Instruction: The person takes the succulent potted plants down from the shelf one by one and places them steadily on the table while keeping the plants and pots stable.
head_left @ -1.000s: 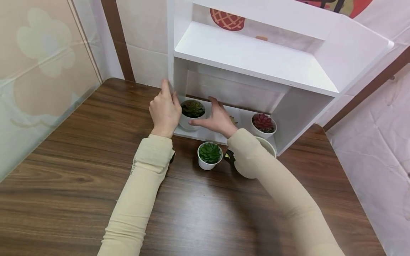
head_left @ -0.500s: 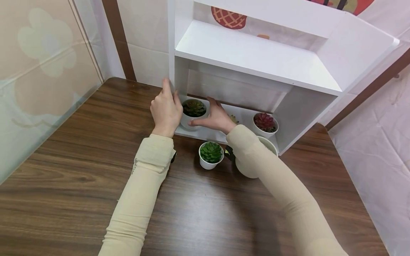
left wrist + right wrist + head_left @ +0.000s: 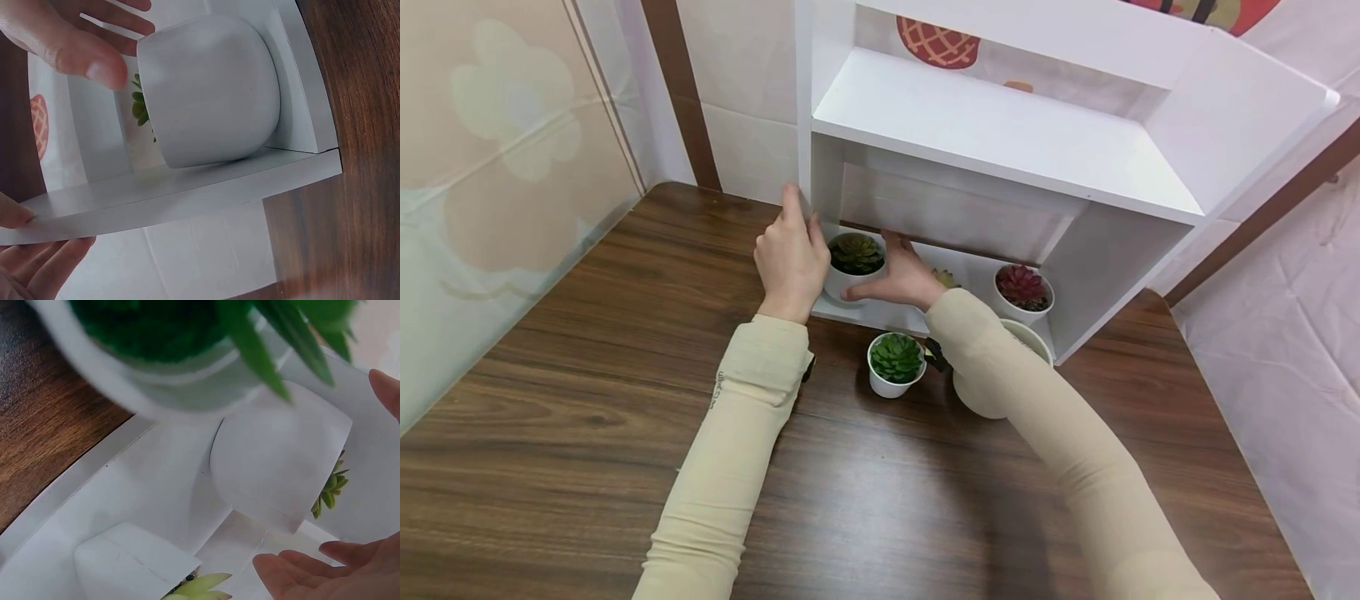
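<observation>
My left hand [image 3: 792, 267] grips the left side panel [image 3: 175, 203] of a white shelf unit, the thumb on one face and the fingers on the other in the left wrist view. Just inside that panel, a white pot [image 3: 844, 287] with a dark green succulent [image 3: 857, 252] stands on the bottom board. My right hand [image 3: 902, 275] reaches in beside this pot, thumb and fingers spread. In the right wrist view, a gap shows between those fingers [image 3: 294, 569] and the pot [image 3: 275, 456].
A red succulent [image 3: 1024, 285] stands at the bottom board's right end. A pale yellow succulent [image 3: 946, 277] is mostly behind my right wrist. On the wooden table [image 3: 865, 508] are a small potted green succulent [image 3: 897, 358] and a larger pale pot [image 3: 981, 396], partly covered by my sleeve.
The head view has shifted slightly. Both hands keep nearly the same places, with the right hand only a touch nearer the pot.
</observation>
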Demonstrator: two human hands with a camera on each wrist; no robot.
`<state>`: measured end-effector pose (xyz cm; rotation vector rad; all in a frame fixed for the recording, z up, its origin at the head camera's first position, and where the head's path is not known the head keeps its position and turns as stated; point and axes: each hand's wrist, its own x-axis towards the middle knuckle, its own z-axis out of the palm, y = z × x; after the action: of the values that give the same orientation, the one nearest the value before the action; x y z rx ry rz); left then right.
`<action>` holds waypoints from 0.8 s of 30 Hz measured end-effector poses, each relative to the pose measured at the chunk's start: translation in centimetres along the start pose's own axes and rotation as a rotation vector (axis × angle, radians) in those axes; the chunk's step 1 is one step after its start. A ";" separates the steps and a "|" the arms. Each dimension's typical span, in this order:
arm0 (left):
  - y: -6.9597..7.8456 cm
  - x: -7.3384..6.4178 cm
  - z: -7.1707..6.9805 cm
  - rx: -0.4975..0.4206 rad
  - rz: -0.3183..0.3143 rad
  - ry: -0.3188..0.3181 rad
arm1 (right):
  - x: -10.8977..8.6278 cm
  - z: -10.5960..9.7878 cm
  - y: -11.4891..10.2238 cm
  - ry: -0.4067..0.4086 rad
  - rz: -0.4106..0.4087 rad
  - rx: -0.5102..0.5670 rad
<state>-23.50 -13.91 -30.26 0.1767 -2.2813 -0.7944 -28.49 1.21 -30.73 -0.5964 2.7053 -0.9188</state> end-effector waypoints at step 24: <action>0.0 0.0 0.0 -0.006 0.008 -0.003 | 1.0 0.6 -0.3 -0.108 0.065 -0.046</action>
<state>-23.48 -13.93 -30.30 0.1638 -2.2808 -0.7973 -29.06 0.25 -31.09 -0.5474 2.6389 -0.7875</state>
